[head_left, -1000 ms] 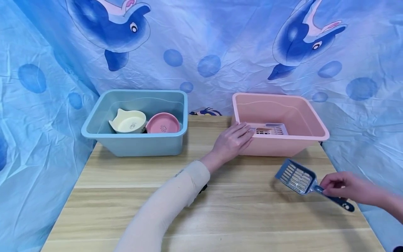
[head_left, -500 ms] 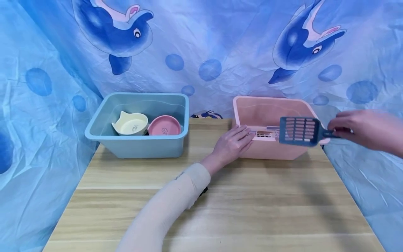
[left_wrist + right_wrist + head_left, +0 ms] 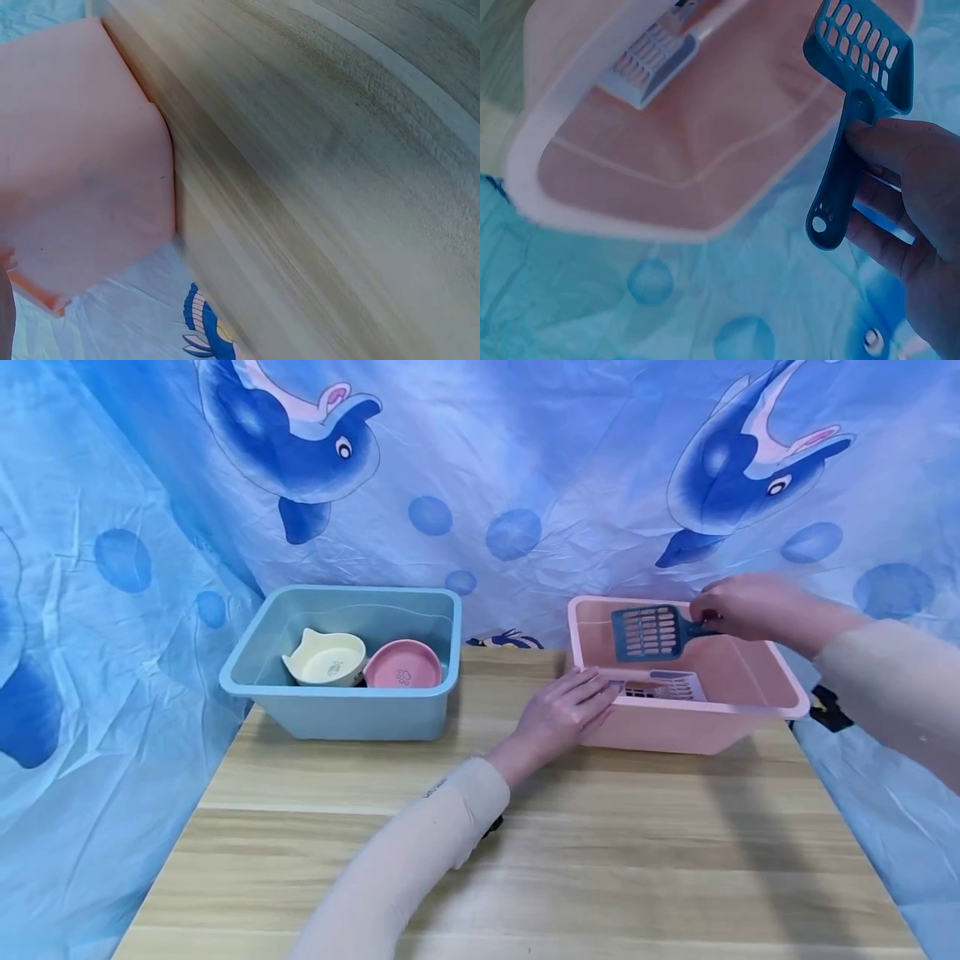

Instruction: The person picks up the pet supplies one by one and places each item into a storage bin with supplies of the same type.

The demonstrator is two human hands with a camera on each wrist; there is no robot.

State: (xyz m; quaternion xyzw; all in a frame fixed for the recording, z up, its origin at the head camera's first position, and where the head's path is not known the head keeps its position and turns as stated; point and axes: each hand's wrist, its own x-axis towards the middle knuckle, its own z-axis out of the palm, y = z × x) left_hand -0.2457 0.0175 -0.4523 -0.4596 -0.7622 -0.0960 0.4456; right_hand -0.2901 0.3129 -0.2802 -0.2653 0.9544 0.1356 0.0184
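A dark blue slotted litter scoop (image 3: 647,633) is held by my right hand (image 3: 750,603), above the pink bin (image 3: 757,703). In the right wrist view the thumb and fingers pinch the scoop's handle (image 3: 838,180). My left hand (image 3: 562,714) rests on the bin's front left corner, fingers lying at the rim; its thumb is hidden. Inside the pink bin a pale slotted scoop (image 3: 686,685) lies near the front wall, partly covered by the rim. In the left wrist view only the bin's outer wall (image 3: 82,165) and a sliver of finger show.
A blue bin (image 3: 352,714) stands at the left, holding a cream cat-eared bowl (image 3: 330,662) and a pink bowl (image 3: 405,667). Both bins are at the back of the wooden table (image 3: 645,860). A blue dolphin-print cloth (image 3: 525,460) hangs behind and at the sides.
My right hand has lifted the dark blue scoop from above the table's right side, then moved it left and over the pink bin. My left hand stays at the bin's corner.
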